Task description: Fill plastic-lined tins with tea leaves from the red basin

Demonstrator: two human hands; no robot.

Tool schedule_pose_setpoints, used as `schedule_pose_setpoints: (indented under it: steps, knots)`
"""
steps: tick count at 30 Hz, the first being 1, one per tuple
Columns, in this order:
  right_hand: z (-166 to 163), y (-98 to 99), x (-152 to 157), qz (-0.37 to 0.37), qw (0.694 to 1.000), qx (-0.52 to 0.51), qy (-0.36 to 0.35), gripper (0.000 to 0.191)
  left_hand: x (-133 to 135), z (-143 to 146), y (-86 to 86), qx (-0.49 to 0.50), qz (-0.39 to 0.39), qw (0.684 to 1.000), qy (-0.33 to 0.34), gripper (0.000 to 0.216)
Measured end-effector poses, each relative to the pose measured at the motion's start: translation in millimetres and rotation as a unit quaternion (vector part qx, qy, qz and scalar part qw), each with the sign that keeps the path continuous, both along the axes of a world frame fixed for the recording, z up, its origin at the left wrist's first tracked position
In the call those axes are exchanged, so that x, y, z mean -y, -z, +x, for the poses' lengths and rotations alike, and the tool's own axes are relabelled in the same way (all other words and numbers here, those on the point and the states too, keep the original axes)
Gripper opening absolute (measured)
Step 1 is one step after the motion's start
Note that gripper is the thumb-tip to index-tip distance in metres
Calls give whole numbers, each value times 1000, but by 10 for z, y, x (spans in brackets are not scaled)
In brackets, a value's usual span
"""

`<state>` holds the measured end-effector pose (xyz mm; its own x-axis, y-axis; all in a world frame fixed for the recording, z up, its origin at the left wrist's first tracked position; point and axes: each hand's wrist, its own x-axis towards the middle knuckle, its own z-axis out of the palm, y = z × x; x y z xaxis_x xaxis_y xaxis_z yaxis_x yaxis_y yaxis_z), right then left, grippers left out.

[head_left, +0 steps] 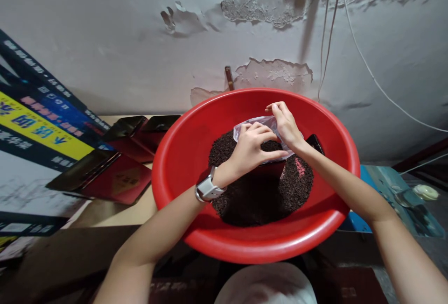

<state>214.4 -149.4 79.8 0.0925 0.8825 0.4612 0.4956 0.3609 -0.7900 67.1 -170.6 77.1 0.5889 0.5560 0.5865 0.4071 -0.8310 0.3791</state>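
Peeling plaster [262,0] breaks up the pale wall behind you, with loose cables [362,56] hanging down its right side.

Your left hand [254,147] arches over the near side of a clear plastic bag [271,123], its fingers curved together and the thumb held well apart from them, so that the mouth of the bag shows in the gap. Your right hand [289,129] is at the far right side of the same bag, fingers bent and tips pointing left above its edge; whether they pinch the film you cannot tell from this angle.

Dark pellets show inside the bag's mouth. The bag seems to sit in a dark red box [272,172], whose lower part is lost in shadow. Around it lie more loose dark pellets [297,192], heaped in a wide red basin [269,242].

Judging by this pose, the step in hand is managing the bag's mouth. The next move calls for a light, even hold on the film, with the opening kept upright so that nothing spills.

Farther out, to your left, dark red boxes [121,180] rest on a pale table [147,208] beside a printed banner [42,122].
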Motion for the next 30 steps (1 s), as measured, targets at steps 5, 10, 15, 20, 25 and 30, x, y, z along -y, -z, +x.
schedule_pose_setpoints:
  steps: [5,10,15,20,25,30]
  knots:
    - [-109,1,37,-11,999,14,-27,37,15,25,37,-54,52,996,-45,22]
    - [111,-150,10,8,985,173,18,37,-229,-216,-103,-47,48,979,-193,21]
    - [511,-272,-39,-54,924,380,-4,38,-519,-491,-174,-88,-70,954,-279,40]
    - [686,-336,-44,-218,839,498,-34,31,-493,-545,-162,-183,-115,949,-228,43]
    - [674,-402,53,-207,810,547,-39,24,-270,-528,-204,-259,-66,928,-260,15]
    - [568,-424,207,-247,772,586,-11,30,71,-442,-317,-330,-40,895,-298,16]
